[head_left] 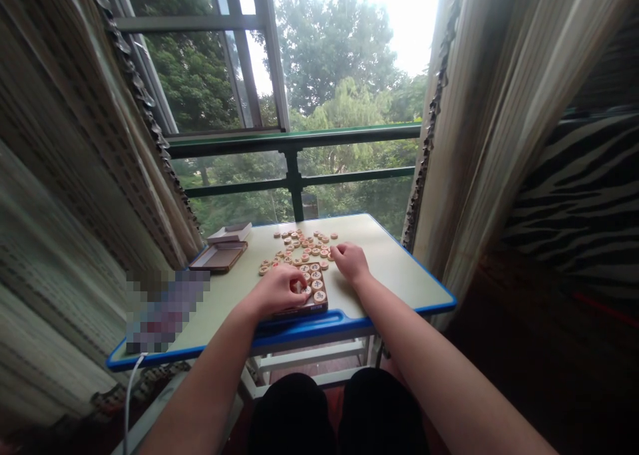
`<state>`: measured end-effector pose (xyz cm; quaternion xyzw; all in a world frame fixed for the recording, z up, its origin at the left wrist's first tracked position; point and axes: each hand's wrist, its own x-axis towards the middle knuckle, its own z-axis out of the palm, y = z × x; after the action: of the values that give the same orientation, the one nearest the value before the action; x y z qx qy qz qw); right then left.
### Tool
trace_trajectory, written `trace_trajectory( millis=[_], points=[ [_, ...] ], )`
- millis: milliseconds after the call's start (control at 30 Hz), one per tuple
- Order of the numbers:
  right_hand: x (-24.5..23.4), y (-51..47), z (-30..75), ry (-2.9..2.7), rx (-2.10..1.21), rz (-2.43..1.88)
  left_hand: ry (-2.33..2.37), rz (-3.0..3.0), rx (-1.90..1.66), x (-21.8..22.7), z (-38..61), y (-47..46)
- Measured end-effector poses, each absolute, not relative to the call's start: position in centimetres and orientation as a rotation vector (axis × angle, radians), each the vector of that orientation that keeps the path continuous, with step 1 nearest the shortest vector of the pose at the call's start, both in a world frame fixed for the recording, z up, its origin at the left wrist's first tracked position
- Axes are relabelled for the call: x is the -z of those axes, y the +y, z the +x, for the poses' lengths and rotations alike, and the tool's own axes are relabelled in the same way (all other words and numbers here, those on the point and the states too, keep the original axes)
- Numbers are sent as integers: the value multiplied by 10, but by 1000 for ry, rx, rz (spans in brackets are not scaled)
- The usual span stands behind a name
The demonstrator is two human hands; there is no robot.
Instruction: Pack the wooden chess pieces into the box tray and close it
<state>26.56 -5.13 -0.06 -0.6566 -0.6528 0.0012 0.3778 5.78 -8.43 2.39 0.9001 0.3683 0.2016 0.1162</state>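
Note:
A small open box (320,306) near the table's front edge holds round wooden xiangqi pieces (318,285) laid in rows, with dark characters facing up. My left hand (281,289) reaches over the box, thumb and fingers pinched on a xiangqi piece at its inner rows; the hand covers the box's left part. To the right, my right hand (351,263) rests by the edge of the scattered pieces (305,243), its fingers curled closed. A piece lies right at those fingertips, but whether they grip it is hidden.
An open box lid and tray (222,252) lie at the table's back left. A blurred-out flat object (172,312) with a white cable (130,392) sits at the left. The table (394,269) has a raised blue edge and stands against a railing (349,136), with curtains on both sides.

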Motion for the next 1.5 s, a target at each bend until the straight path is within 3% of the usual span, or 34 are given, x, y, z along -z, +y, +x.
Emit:
trace_trajectory(
  millis=[1133, 1400, 1500],
  points=[
    [2, -50, 265, -1666, 15, -1654, 1092, 2584, -600, -27, 55, -80],
    [4, -47, 267, -1666, -19, -1634, 1313, 2253, -1121, -29, 50, -76],
    [4, -47, 267, -1684, -53, -1595, 1424, 2147, -1119, -27, 47, -71]
  ],
)
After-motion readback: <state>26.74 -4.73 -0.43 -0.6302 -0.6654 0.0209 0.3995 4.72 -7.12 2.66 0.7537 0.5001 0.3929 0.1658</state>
